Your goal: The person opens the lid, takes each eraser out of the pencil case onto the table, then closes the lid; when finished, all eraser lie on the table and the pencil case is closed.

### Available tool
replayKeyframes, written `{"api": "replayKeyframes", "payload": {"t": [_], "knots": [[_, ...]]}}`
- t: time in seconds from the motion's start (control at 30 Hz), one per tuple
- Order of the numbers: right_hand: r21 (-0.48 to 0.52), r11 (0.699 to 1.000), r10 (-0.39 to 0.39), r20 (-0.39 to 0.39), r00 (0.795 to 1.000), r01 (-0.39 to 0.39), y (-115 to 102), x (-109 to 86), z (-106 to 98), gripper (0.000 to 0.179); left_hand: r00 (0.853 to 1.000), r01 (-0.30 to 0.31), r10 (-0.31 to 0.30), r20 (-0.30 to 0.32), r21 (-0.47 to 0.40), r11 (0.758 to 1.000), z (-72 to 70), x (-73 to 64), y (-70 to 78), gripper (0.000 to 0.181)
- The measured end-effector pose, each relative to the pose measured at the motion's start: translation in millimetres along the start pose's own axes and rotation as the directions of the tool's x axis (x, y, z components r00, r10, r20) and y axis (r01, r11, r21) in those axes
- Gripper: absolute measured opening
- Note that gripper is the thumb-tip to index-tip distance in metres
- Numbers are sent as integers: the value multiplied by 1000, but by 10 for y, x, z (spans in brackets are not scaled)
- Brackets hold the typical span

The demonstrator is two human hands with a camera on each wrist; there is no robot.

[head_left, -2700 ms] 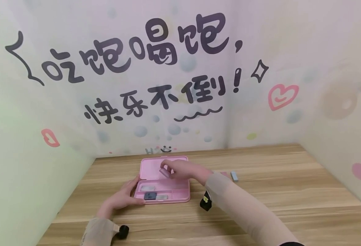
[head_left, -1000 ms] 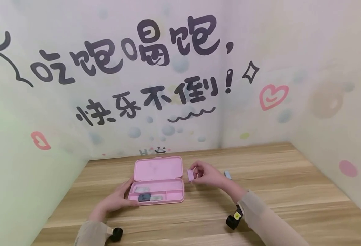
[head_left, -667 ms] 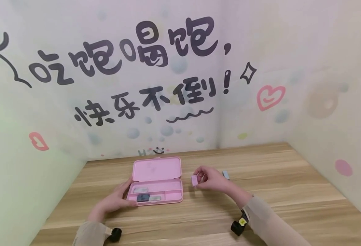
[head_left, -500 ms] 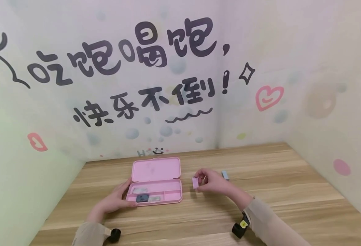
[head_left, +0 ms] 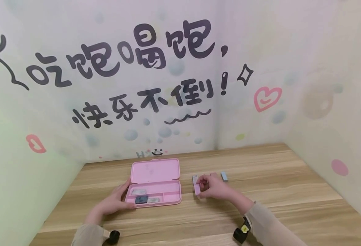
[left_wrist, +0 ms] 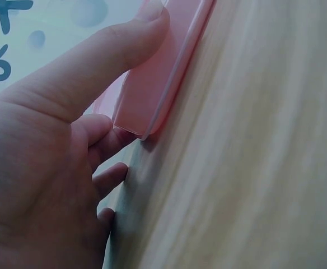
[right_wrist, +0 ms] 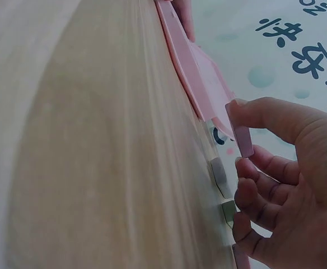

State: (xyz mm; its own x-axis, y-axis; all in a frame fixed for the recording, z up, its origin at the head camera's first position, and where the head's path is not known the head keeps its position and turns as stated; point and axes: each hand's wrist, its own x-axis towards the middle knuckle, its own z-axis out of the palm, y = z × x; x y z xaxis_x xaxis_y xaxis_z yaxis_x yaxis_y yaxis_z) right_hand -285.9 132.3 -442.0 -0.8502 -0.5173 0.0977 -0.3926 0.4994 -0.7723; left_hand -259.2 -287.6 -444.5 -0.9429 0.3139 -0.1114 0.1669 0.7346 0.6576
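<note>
An open pink pencil case (head_left: 171,197) lies on the table, its lid (head_left: 155,171) folded back. My left hand (head_left: 112,201) holds its left end; in the left wrist view the thumb lies along the case wall (left_wrist: 144,103), other fingers behind the corner. Inside the case are a dark block (head_left: 141,199) and two pale blocks, eraser-like. To the right of the case, my right hand (head_left: 214,187) pinches a small lilac eraser-like block (right_wrist: 242,134) between thumb and fingers. It is tilted and above the table in the right wrist view. A grey block (head_left: 194,178) lies just beyond it.
A light blue block (head_left: 224,176) lies behind my right hand. The right wrist view shows a green block (right_wrist: 229,212) and a pinkish block (right_wrist: 241,258) in the same row. A printed wall (head_left: 223,119) stands at the table's back edge.
My right hand has carried the lilac block from over the case's lid to the right, then nearer me. The grey block now shows beyond it. My left hand has stayed on the case.
</note>
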Motion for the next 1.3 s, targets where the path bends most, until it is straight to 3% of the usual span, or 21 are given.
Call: {"api": "replayKeyframes", "payload": {"t": [0.17,0.6,1.3], "knots": [[-29,999,27,-6,1000,-27,18,-17,12,32,1000,-8,8,0,-9,1000,4,9,-22,109],[-27,1000,9,59,998,-7,69,-37,60,31,1000,5,-5,-1,-15,1000,4,0,28,110],[-68,998,18,57,998,-14,42,-50,76,35,1000,-10,10,-12,-25,1000,9,-13,19,111]]}}
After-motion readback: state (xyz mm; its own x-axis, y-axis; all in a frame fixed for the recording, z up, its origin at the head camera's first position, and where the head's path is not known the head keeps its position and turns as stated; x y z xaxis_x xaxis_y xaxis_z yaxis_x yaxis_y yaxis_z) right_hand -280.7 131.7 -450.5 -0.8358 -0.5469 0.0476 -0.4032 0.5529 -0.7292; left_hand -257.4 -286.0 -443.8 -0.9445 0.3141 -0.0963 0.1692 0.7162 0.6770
